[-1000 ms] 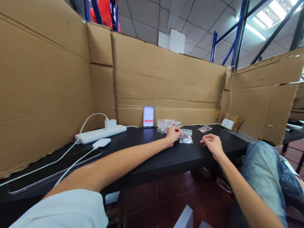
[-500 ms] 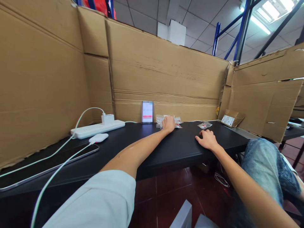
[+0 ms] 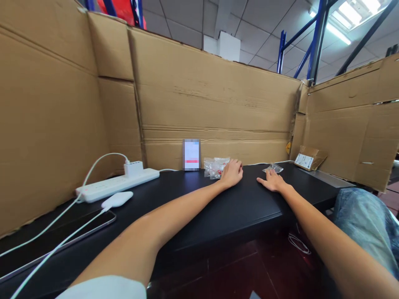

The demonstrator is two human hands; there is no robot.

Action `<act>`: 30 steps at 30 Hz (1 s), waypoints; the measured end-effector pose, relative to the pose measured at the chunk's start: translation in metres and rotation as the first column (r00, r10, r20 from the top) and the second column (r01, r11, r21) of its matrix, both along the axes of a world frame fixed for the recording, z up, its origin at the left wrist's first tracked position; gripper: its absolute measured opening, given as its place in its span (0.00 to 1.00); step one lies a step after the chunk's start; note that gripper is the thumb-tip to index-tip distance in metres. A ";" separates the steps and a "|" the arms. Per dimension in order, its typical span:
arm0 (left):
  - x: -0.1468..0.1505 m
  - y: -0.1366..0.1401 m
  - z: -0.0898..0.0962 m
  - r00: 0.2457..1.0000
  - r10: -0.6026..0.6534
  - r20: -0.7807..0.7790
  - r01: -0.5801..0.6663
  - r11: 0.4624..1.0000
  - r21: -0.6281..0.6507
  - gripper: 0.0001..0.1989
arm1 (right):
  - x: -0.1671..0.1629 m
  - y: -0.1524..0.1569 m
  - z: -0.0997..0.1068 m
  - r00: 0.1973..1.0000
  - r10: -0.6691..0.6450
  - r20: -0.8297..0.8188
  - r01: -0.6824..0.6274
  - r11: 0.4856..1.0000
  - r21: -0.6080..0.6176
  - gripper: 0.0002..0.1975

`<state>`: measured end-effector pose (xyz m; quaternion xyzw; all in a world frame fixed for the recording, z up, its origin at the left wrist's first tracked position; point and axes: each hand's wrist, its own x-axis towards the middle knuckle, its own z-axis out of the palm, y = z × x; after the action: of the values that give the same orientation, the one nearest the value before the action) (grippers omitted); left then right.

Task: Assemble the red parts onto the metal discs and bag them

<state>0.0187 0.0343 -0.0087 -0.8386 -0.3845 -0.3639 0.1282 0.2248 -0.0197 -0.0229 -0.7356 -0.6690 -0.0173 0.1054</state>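
My left hand point(image 3: 232, 173) rests on the black table beside a pile of clear plastic bags point(image 3: 214, 167) with small red bits inside. Its fingers are loosely bent and a little apart. The hand hides the right side of the pile, and nothing shows in its grasp. My right hand point(image 3: 272, 181) lies palm down with fingers stretched and the thumb out to the left. Its fingertips reach onto a small clear plastic bag point(image 3: 276, 167), partly covering it. Behind the pile, to the left, a phone point(image 3: 191, 155) with a lit screen leans on the cardboard.
Cardboard walls point(image 3: 215, 104) enclose the black table point(image 3: 199, 216). A white power strip point(image 3: 115, 185) with a charger, a white pad point(image 3: 117, 199) and a large dark-screened device point(image 3: 71, 232) lie left. A brown package point(image 3: 309, 158) sits at the back right. Someone's denim-clad leg point(image 3: 364, 224) is at right.
My left hand has moved right off the middle of the bag pile. My right hand has reached forward onto the small bag, its fingers now straighter. The camera view has shifted slightly.
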 end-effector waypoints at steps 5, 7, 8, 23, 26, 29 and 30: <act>0.015 -0.016 0.001 0.985 -0.158 -0.068 0.143 0.971 -0.189 0.11 | 0.000 -0.020 -0.001 0.986 0.166 -0.018 -0.164 0.983 0.082 0.34; 0.022 -0.024 0.001 0.990 -0.126 -0.070 0.108 0.970 -0.218 0.14 | -0.002 -0.037 -0.002 0.955 0.295 -0.007 -0.290 0.942 0.166 0.29; 0.025 -0.027 0.002 0.993 -0.093 -0.071 0.075 0.971 -0.226 0.16 | -0.003 -0.047 -0.002 0.924 0.382 -0.003 -0.373 0.904 0.210 0.26; 0.038 -0.014 -0.004 0.804 -0.472 0.361 0.591 0.699 -0.403 0.11 | 0.003 -0.066 -0.003 0.936 0.281 -0.212 -0.157 0.872 0.463 0.28; 0.038 -0.014 -0.002 0.731 -0.483 0.481 0.679 0.578 -0.451 0.14 | 0.012 -0.061 -0.004 0.796 0.311 -0.519 -0.024 0.874 0.486 0.20; 0.040 -0.018 -0.001 0.709 -0.433 0.557 0.702 0.512 -0.495 0.17 | 0.017 -0.066 -0.002 0.535 0.394 -0.747 0.035 0.874 0.485 0.14; 0.040 -0.020 -0.001 0.701 -0.415 0.580 0.709 0.493 -0.504 0.19 | 0.018 -0.068 0.000 0.449 0.414 -0.792 0.035 0.877 0.479 0.14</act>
<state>0.0591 0.0140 -0.0098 -0.8115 -0.2058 -0.3677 -0.4050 0.2423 -0.0876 -0.0233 -0.5137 -0.5772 0.2277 0.5926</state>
